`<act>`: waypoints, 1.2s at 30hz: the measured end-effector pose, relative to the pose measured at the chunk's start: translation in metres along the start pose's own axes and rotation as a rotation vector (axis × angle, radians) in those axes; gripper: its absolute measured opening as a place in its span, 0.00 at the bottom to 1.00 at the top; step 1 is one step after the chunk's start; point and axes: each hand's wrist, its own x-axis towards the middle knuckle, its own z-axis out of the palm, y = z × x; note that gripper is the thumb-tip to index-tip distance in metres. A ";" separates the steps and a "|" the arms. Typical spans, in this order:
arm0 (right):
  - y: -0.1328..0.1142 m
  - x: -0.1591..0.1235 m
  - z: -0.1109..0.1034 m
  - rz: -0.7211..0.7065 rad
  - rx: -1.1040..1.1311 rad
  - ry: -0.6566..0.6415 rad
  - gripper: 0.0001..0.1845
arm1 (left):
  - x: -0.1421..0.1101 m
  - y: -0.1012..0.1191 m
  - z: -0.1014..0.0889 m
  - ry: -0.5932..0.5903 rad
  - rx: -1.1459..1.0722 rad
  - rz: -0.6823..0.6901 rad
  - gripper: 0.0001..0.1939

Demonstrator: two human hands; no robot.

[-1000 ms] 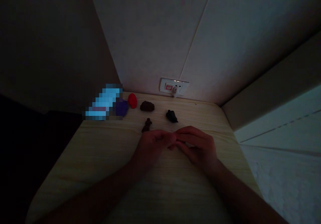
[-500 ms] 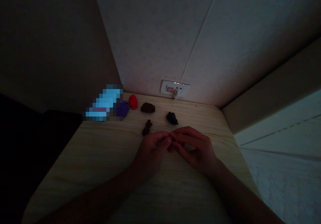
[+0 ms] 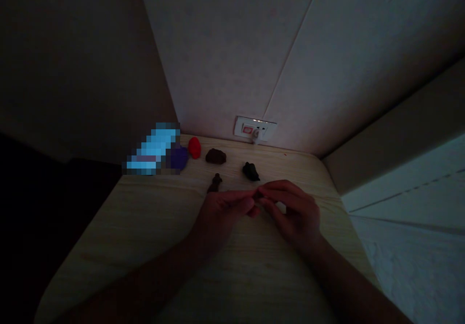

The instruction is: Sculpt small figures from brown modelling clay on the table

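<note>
The room is dim. My left hand [image 3: 221, 212] and my right hand [image 3: 294, 210] meet fingertip to fingertip just above a light wooden table [image 3: 145, 246]. Both pinch a tiny piece between them that is too small and dark to name. Right behind my left hand lies a small brown clay shape [image 3: 214, 182]. A black clay lump [image 3: 250, 171] lies just beyond my right fingertips. Further back sit a brown lump [image 3: 215, 156], a red lump [image 3: 194, 147] and a purple lump [image 3: 178, 157].
A wall socket [image 3: 255, 128] with a plug in it sits at the table's back edge. A blurred-out bright blue object [image 3: 152, 149] lies at the back left. The table's right edge meets a pale bed surface [image 3: 410, 232]. Darkness lies beyond the left edge.
Both hands have stayed joined at the fingertips and worked the tiny piece, lifting slightly; my right hand has shifted a little rightward. The clay lumps have not moved.
</note>
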 end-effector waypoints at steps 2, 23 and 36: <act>0.001 -0.002 0.000 -0.015 -0.012 -0.006 0.17 | 0.001 -0.001 0.000 0.018 -0.055 -0.006 0.09; -0.008 -0.006 0.003 -0.106 -0.022 -0.107 0.21 | 0.002 -0.004 0.001 -0.027 -0.110 -0.069 0.08; -0.010 -0.004 0.002 -0.111 -0.043 -0.102 0.22 | 0.000 0.000 0.005 -0.043 -0.184 -0.149 0.11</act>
